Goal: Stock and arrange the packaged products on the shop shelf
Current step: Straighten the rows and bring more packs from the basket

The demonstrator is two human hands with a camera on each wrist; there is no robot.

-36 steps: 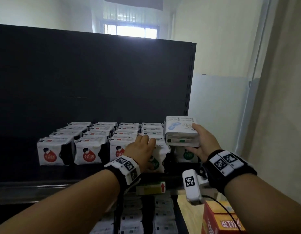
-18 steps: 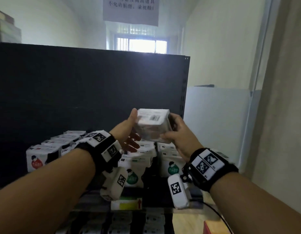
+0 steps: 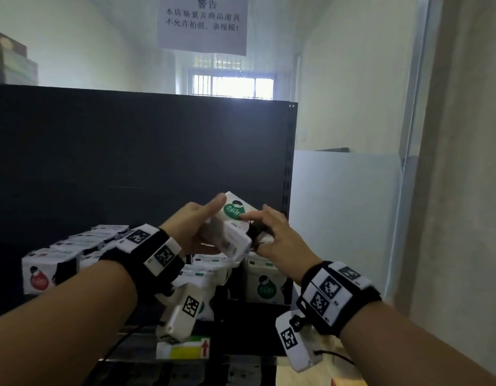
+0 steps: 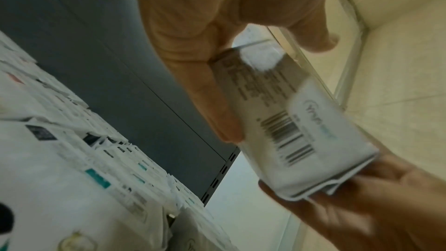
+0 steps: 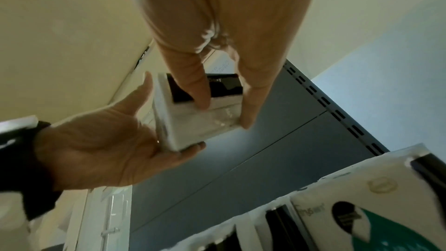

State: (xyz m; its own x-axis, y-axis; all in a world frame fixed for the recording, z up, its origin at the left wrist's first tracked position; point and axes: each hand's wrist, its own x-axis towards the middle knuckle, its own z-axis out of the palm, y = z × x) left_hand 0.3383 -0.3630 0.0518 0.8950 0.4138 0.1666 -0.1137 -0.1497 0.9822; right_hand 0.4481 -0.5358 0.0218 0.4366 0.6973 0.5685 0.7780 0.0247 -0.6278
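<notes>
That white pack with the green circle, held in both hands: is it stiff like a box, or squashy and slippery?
The pack is probably soft: its film wrap ends in a crimped seam. It is likely light, since the left hand and right hand hold it by the fingertips. The glossy film may be a bit slippery.

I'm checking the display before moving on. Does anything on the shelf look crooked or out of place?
Nothing on the shelf stands out: the red-label packs and the green-label packs stand upright in rows. The only tilted item is the pack held between the left hand and the right hand, above the rows, not shelved yet.
</notes>
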